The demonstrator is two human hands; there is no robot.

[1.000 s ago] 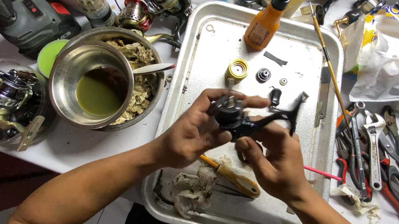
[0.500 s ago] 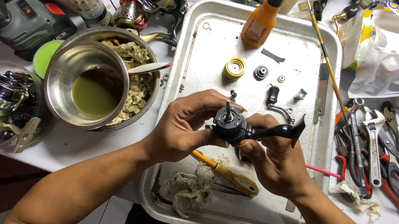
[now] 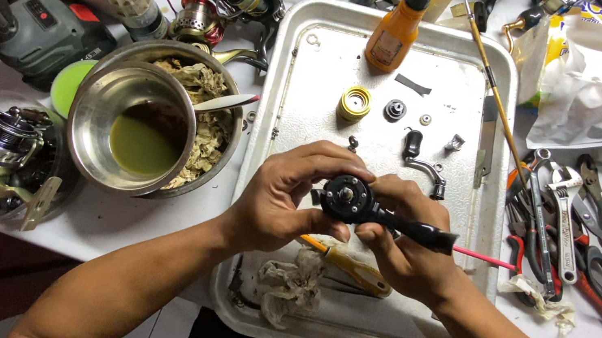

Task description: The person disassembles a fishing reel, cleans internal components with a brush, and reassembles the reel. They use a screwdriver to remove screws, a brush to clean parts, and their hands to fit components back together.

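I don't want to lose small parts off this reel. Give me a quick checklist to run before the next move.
1. Black reel body gripped by both left hand and right hand: ok.
2. Held above the metal tray: ok.
3. Yellow spool part and small gear lying on the tray: ok.
4. Screwdriver within reach: ok.
5. Screws all accounted for: cannot tell.

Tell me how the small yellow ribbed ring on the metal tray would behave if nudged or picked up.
The yellow ring looks rigid, so it probably keeps its shape when pinched. It lies flat on the metal tray, so a nudge would likely slide it rather than roll it; tipped on edge, its round form might roll. It seems small and hollow, probably light, and its ribbed side should give some grip.
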